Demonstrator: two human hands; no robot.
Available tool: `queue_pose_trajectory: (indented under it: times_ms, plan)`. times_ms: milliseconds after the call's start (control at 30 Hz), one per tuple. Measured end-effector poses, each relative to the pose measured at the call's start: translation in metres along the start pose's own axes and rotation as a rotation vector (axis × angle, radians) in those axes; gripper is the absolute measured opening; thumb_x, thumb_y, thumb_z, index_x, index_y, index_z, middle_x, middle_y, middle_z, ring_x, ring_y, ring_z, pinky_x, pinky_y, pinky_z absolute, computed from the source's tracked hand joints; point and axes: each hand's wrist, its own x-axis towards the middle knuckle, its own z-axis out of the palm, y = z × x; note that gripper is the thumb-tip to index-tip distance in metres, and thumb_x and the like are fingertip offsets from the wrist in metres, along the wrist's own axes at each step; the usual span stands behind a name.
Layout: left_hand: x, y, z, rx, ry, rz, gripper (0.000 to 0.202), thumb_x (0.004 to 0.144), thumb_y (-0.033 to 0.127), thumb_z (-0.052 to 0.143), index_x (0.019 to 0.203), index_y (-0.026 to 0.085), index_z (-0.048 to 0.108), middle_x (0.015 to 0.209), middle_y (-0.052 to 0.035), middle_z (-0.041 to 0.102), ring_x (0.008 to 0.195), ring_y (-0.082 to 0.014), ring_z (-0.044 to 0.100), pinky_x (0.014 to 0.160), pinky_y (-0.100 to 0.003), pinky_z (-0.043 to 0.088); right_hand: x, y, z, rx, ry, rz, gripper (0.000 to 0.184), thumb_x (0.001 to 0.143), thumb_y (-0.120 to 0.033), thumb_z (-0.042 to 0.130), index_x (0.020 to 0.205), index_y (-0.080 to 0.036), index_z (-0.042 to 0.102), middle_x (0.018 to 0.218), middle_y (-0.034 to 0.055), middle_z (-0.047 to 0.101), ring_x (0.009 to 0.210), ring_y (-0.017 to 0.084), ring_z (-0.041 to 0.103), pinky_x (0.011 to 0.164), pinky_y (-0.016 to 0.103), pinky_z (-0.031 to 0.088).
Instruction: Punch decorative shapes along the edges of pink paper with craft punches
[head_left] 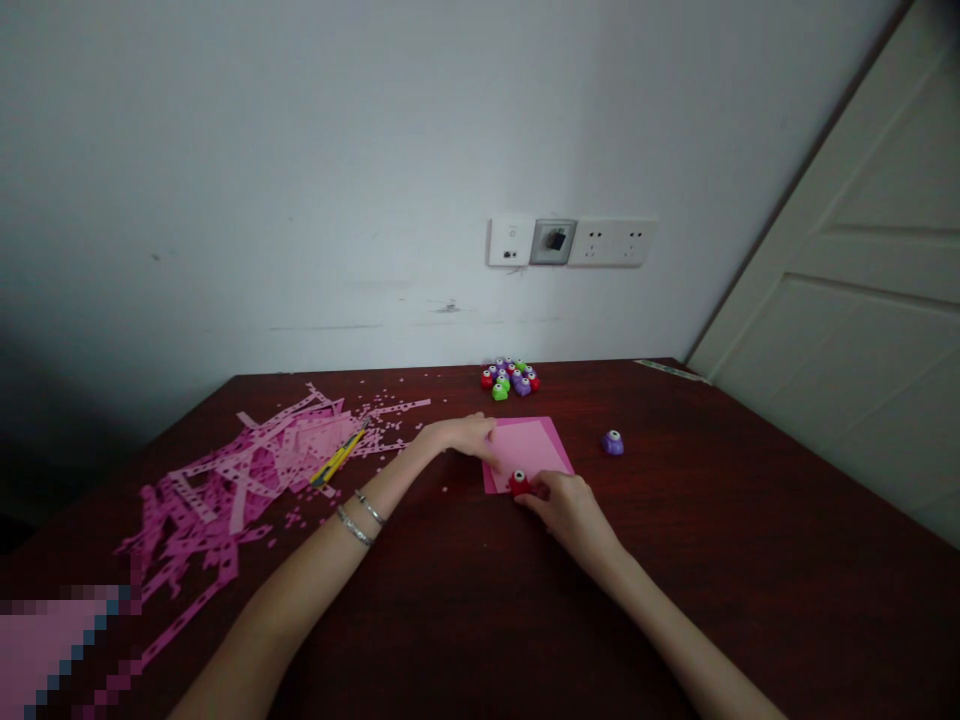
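Pink sheets of paper (529, 440) lie on the dark wooden table, a lighter one on top of a deeper pink one. My left hand (469, 436) rests at the left edge of the sheets, its fingers stretched over the paper. At the near edge of the paper sits a small red craft punch (520, 483) with a white top and dark dot. The fingers of my right hand (562, 498) close around this punch from the right. A purple craft punch (613, 442) stands apart, right of the paper.
Several red, green and purple punches (510, 378) cluster near the wall. On the left lies a heap of punched pink paper strips (247, 455) with scattered bits. A yellow utility knife (339, 457) lies on the heap's right side. Wall sockets (611, 243) sit above the table.
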Motion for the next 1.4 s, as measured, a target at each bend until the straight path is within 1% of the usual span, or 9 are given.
queue_pose_trajectory:
  times_ms: [133,233,467,667,833,1067,1167,1267,1400]
  plan:
    - [0.001,0.001,0.002,-0.001,-0.025,-0.035,0.071,0.048,0.052,0.071,0.106,0.017,0.05,0.107,-0.0105,0.048,0.092,-0.0262,0.048,0.07,-0.028,0.038,0.0,0.001,0.001,-0.001,0.007,-0.015,0.014,0.075,-0.029,0.062,0.072,-0.016,0.065,0.069,0.0043,0.067,0.063,0.017,0.061,0.056,0.023,0.039]
    - [0.003,-0.002,0.004,-0.022,-0.009,-0.023,0.073,0.048,0.051,0.072,0.108,0.016,0.048,0.109,-0.0118,0.046,0.094,-0.0276,0.048,0.071,-0.029,0.039,0.0,0.002,0.002,-0.004,0.008,-0.015,0.015,0.076,-0.03,0.061,0.072,-0.016,0.065,0.069,0.0047,0.067,0.062,0.017,0.061,0.055,0.023,0.039]
    - [0.001,-0.004,0.003,-0.07,-0.005,-0.025,0.071,0.051,0.046,0.072,0.111,0.019,0.046,0.109,-0.0087,0.043,0.082,-0.0212,0.051,0.067,-0.027,0.039,0.0,0.001,0.005,-0.035,0.039,-0.019,0.017,0.075,-0.031,0.063,0.065,-0.017,0.062,0.066,0.0038,0.066,0.061,0.017,0.06,0.054,0.024,0.038]
    - [0.001,-0.005,0.003,-0.046,-0.011,0.0,0.069,0.054,0.044,0.071,0.113,0.02,0.045,0.108,-0.0077,0.042,0.077,-0.0184,0.051,0.066,-0.026,0.039,0.001,0.001,0.007,-0.04,0.047,-0.031,0.018,0.076,-0.031,0.062,0.066,-0.017,0.061,0.067,0.004,0.066,0.063,0.018,0.061,0.056,0.024,0.038]
    - [0.001,-0.005,0.003,-0.054,0.0,-0.007,0.069,0.053,0.042,0.072,0.113,0.021,0.046,0.107,-0.0056,0.043,0.078,-0.0172,0.051,0.07,-0.025,0.04,0.002,0.003,0.01,-0.053,0.039,-0.026,0.017,0.077,-0.031,0.062,0.068,-0.016,0.062,0.07,0.0057,0.067,0.067,0.02,0.062,0.059,0.026,0.04]
    - [0.001,-0.008,0.002,-0.063,0.011,0.025,0.07,0.053,0.045,0.071,0.114,0.02,0.048,0.107,-0.0065,0.046,0.08,-0.0178,0.05,0.073,-0.026,0.039,0.002,0.002,0.01,-0.038,0.034,-0.024,0.016,0.074,-0.032,0.065,0.07,-0.016,0.063,0.072,0.0062,0.068,0.068,0.019,0.063,0.059,0.025,0.041]
    - [-0.001,-0.01,-0.005,-0.11,0.112,0.08,0.059,0.061,0.047,0.067,0.11,0.018,0.053,0.1,-0.0055,0.051,0.081,-0.0169,0.051,0.074,-0.024,0.038,0.002,0.002,0.005,0.009,0.019,-0.007,0.016,0.07,-0.031,0.067,0.068,-0.016,0.063,0.067,0.005,0.067,0.063,0.018,0.062,0.055,0.024,0.042]
    - [-0.005,-0.012,-0.016,-0.186,0.243,0.12,0.038,0.07,0.043,0.061,0.097,0.016,0.059,0.087,-0.0041,0.059,0.075,-0.0147,0.053,0.068,-0.022,0.038,0.001,0.005,-0.002,0.175,-0.051,0.083,0.016,0.071,-0.031,0.064,0.071,-0.015,0.063,0.063,0.003,0.064,0.055,0.015,0.06,0.045,0.021,0.042]
    - [-0.013,-0.009,-0.019,-0.197,0.282,0.13,0.02,0.075,0.033,0.057,0.081,0.015,0.064,0.075,-0.0032,0.063,0.069,-0.0138,0.056,0.063,-0.021,0.038,0.004,0.011,-0.007,0.36,-0.184,0.143,0.014,0.07,-0.025,0.063,0.077,-0.014,0.061,0.059,0.0,0.059,0.05,0.012,0.058,0.037,0.017,0.041]
